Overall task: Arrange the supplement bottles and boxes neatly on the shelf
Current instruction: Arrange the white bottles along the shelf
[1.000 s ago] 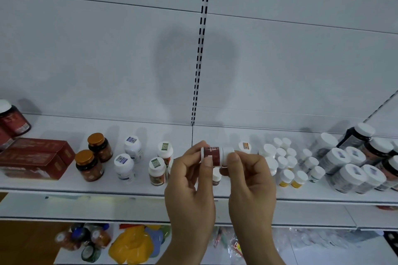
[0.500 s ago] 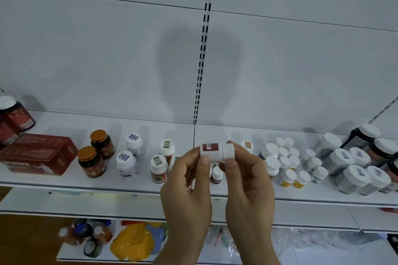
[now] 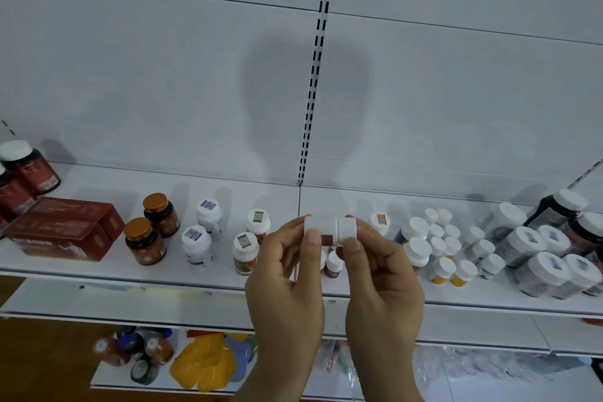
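Two hands meet at centre frame, both clamped on one small white bottle (image 3: 329, 232) held sideways above the front edge of the shelf (image 3: 98, 274). Left hand (image 3: 287, 277) pinches the body end, thumb on the front face, fingers curled behind. Right hand (image 3: 381, 277) pinches the cap end, thumb just below the cap. A dark red label patch shows on the bottle's underside, between the two thumbs.

Shelf contents, left to right across the frame:
- far left: two dark bottles with white caps (image 3: 26, 170), partly cut off by the frame edge
- two red boxes (image 3: 62, 228) lying flat, side by side and touching
- two amber jars with gold lids (image 3: 153, 228), one in front of the other
- two white bottles with blue-printed cap stickers (image 3: 204, 232)
- two white-capped bottles with green cap stickers (image 3: 251, 238), just left of the left hand
- a small dark bottle with a white cap (image 3: 334, 266), showing in the gap between the wrists
- right of the hands: a cluster of small white-capped bottles (image 3: 443, 245), the front ones with yellow bodies
- far right: larger white-capped bottles (image 3: 548, 254), packed close together

Lower shelf, bottom left: loose bottles (image 3: 130, 352) and a yellow packet (image 3: 205, 365), blurred.
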`<action>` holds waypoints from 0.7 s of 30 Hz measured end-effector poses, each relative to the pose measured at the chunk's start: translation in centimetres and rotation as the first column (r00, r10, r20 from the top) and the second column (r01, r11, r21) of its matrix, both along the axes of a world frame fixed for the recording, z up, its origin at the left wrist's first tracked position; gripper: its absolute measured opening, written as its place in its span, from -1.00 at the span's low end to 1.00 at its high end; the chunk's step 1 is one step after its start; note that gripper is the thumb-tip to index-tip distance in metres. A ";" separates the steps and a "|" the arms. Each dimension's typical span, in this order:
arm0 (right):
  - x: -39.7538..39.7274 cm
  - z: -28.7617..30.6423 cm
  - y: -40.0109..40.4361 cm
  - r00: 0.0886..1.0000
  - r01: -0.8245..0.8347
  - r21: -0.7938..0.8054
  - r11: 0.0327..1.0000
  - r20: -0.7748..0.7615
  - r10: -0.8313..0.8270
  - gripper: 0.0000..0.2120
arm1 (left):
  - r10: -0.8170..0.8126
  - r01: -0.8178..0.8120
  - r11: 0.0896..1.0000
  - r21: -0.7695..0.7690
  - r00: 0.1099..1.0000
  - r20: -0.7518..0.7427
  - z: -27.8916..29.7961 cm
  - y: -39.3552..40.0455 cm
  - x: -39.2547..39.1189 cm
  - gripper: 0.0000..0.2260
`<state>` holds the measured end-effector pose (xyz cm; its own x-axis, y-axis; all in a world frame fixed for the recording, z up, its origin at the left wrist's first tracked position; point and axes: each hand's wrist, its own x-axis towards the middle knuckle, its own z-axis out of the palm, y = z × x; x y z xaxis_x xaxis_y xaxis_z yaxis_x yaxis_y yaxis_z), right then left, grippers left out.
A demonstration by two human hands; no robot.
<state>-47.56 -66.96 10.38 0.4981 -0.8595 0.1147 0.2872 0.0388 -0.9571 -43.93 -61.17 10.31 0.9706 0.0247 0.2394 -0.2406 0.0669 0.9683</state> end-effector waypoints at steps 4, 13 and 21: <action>0.2 0.0 -0.1 0.998 0.012 -0.020 1.000 -0.058 -0.013 -0.92 | -0.018 0.018 1.000 -0.011 1.000 0.008 0.1 0.0 0.2 -0.65; 0.5 0.7 -0.2 0.999 0.042 0.023 0.999 -0.034 -0.041 -0.95 | -0.015 0.014 1.000 0.016 1.000 0.011 0.2 0.0 0.1 -0.67; 0.6 0.4 0.1 0.998 0.009 0.024 1.000 -0.055 -0.008 -0.81 | 0.003 -0.002 0.997 0.071 1.000 -0.003 -0.1 -0.1 0.8 -0.63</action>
<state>-46.97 -66.87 10.77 0.4958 -0.8659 0.0662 0.2344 0.0600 -0.9703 -43.14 -61.24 10.24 0.9713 0.0101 0.2378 -0.2378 -0.0026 0.9713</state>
